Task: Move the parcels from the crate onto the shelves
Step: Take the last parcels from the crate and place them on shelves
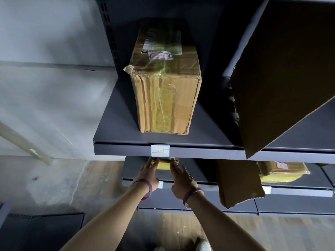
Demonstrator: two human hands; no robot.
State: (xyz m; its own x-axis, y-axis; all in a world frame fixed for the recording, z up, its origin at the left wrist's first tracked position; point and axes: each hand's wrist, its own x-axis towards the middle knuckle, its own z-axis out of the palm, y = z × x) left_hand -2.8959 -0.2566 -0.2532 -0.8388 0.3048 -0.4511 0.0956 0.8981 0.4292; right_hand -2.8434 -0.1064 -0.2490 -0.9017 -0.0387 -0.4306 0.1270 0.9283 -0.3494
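Below, both arms outstretched; left hand [147, 173] and right hand [182, 180] fingers clasp small parcel [163, 164] sides.

A pale grey wall [45, 87] fills the left side, with a light diagonal bar [23, 142] leaning across it low down. Below lies a worn wooden floor [101, 187], dim and blotched grey beside the wall.
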